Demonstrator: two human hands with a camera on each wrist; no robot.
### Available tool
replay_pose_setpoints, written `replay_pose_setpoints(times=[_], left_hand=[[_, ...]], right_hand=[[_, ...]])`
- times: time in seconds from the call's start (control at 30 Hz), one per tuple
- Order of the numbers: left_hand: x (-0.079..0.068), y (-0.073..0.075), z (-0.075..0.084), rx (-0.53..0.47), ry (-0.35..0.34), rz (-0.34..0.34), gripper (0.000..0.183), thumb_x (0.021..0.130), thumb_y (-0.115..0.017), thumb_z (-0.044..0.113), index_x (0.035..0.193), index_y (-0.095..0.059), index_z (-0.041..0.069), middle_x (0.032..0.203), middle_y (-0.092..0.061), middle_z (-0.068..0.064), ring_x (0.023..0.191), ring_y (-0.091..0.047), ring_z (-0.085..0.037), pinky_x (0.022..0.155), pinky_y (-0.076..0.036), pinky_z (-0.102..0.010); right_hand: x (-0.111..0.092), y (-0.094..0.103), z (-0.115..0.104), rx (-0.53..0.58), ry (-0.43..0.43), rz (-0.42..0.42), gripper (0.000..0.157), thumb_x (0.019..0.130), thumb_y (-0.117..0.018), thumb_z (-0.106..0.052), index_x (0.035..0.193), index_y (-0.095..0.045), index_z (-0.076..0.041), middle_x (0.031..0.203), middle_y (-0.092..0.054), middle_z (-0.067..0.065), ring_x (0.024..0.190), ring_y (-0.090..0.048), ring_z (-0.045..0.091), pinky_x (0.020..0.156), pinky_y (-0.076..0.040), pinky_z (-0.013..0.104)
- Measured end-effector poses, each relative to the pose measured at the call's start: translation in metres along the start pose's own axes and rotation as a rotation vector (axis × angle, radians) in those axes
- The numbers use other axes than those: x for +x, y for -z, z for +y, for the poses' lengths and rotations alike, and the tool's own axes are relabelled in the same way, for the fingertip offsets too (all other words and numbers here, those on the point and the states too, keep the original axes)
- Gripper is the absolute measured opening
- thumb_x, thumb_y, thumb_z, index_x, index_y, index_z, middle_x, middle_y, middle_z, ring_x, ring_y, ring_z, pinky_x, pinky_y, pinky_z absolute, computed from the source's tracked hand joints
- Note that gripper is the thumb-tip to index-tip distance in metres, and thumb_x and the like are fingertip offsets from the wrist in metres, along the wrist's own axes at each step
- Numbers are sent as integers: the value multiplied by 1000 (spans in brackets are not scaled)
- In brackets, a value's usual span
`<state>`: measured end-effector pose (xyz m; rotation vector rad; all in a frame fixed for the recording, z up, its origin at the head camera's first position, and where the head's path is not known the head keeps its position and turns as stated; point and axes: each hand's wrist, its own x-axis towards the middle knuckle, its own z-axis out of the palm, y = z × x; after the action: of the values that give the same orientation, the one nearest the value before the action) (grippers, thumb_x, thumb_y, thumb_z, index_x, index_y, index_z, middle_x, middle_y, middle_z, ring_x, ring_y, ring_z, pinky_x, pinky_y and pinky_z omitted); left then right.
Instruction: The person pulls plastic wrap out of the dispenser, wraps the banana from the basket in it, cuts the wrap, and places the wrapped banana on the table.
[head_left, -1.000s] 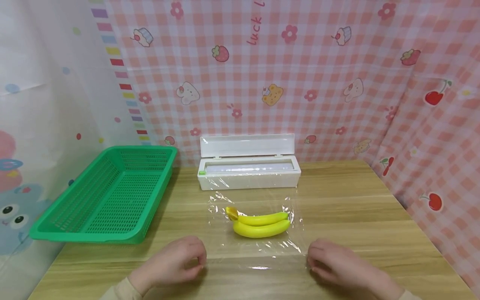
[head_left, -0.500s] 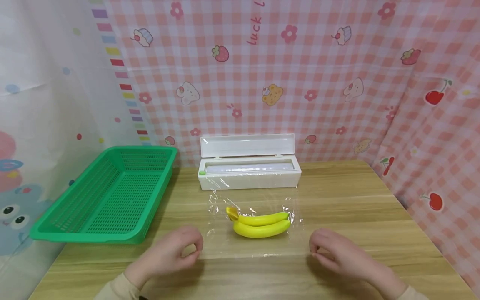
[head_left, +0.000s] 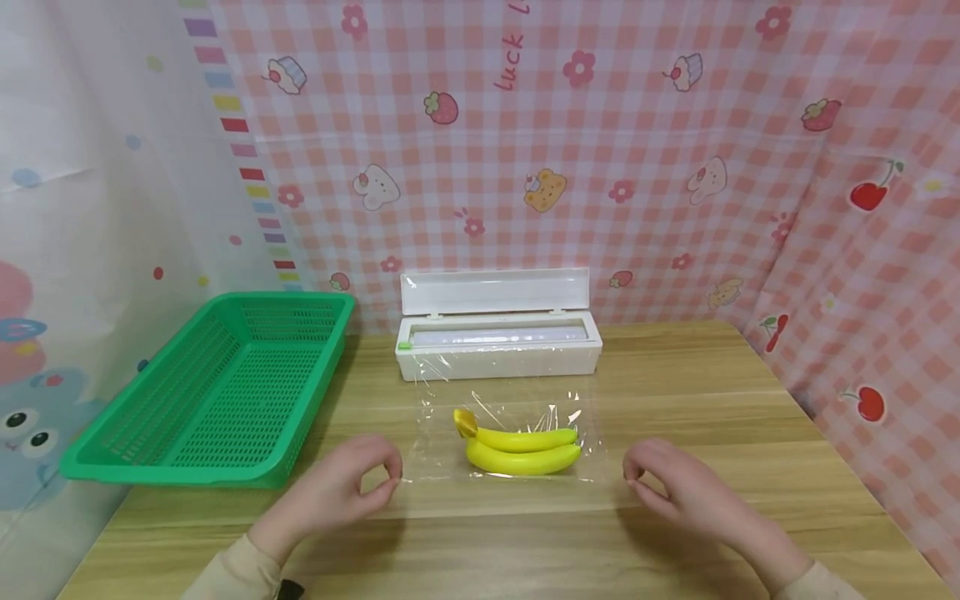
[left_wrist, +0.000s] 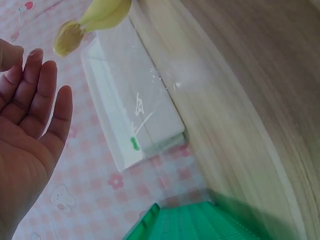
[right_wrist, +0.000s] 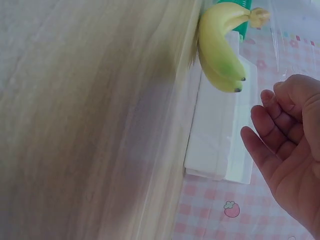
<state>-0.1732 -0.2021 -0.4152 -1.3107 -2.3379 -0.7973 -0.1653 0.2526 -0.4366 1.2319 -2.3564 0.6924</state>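
Observation:
A sheet of clear cling film [head_left: 438,446] stretches from a white cling film dispenser [head_left: 498,360], whose lid stands up, toward the person. Its near corners are pinched between thumb and index finger by the left hand [head_left: 337,492] and the right hand [head_left: 682,492]. Both hands are raised off the table, one on each side of two joined yellow bananas [head_left: 523,460]. The film's near edge crosses just at the bananas' front side in the head view. In the left wrist view, the other fingers of the left hand [left_wrist: 30,117] are loosely extended.
A green plastic basket [head_left: 315,425] stands at the left of the wooden table [head_left: 720,383]. Behind the dispenser hangs a pink checked cloth [head_left: 480,150], which also runs down the right side.
Both hands have moved up and away from the person, bringing the film's near edge from the tabletop in front up to the bananas. The bananas, basket and dispenser stay in place.

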Motion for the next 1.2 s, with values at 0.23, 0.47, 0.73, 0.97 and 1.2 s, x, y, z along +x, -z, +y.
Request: replay_pose_setpoints(times=[0.23,0.47,0.73,0.97,1.2], left_hand=[[5,1,-4,-53,-11,30,31,72,-70,-6,86,-56,18,85,-60,10,83,-59,-9,74,-54,-28],[12,2,-8,-39,31,35,25,76,-68,-5,84,-56,14,83,-60,9,81,-60,-9,72,-55,-28],[23,2,-9,-22,137,42,31,73,-69,-9,82,-54,16,82,-59,11,81,-60,-8,73,-56,-28],[30,2,-16,-46,179,57,24,75,-67,-6,82,-56,14,81,-59,10,79,-59,-8,71,-56,-29],[34,3,-23,-67,281,30,8,84,-63,3,84,-58,10,81,-58,8,81,-59,-11,74,-56,-31]], right_hand=[[5,-1,3,-13,-19,32,33,76,-71,5,88,-52,-20,89,-50,-15,83,-50,4,73,-43,16],[12,-1,5,-36,-40,62,33,75,-71,7,87,-53,-18,87,-51,-14,80,-49,4,69,-44,19],[19,-2,8,-49,-117,69,31,77,-70,8,87,-54,-17,86,-52,-14,79,-50,4,65,-49,26],[22,-3,11,-57,-167,69,29,79,-69,8,87,-55,-16,84,-52,-14,78,-51,4,64,-51,29],[26,-7,16,-55,-221,67,28,79,-69,9,84,-55,-15,82,-52,-13,76,-51,5,62,-51,29]])
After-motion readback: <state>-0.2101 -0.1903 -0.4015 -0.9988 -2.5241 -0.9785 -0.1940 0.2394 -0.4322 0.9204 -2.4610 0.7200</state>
